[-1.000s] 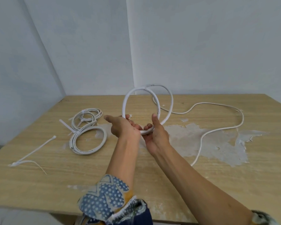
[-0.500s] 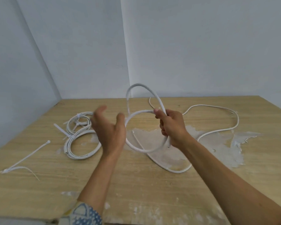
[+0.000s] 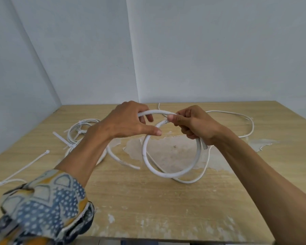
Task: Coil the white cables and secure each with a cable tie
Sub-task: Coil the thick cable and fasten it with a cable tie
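Note:
A thick white cable [image 3: 168, 173] forms a loop held above the wooden table [image 3: 148, 200]. My right hand [image 3: 194, 124] grips the top right of the loop, with the cable's cut end sticking out below the palm. My left hand [image 3: 125, 121] holds the arc of cable at the top, fingers curled over it and thumb stretched out below. The cable's loose tail [image 3: 244, 117] trails across the table behind my right hand. Two coiled cables [image 3: 78, 129] lie at the left, partly hidden by my left forearm.
Loose white cable ties [image 3: 26, 164] lie near the table's left edge, and another tie [image 3: 60, 137] sits by the coils. A patch of worn, peeled surface [image 3: 170, 149] marks the table's middle. Grey walls meet in a corner behind the table.
My left hand, open and apart from the cable half a second ago, has come onto the top arc of the loop. The loop has tilted flatter and sits lower over the table.

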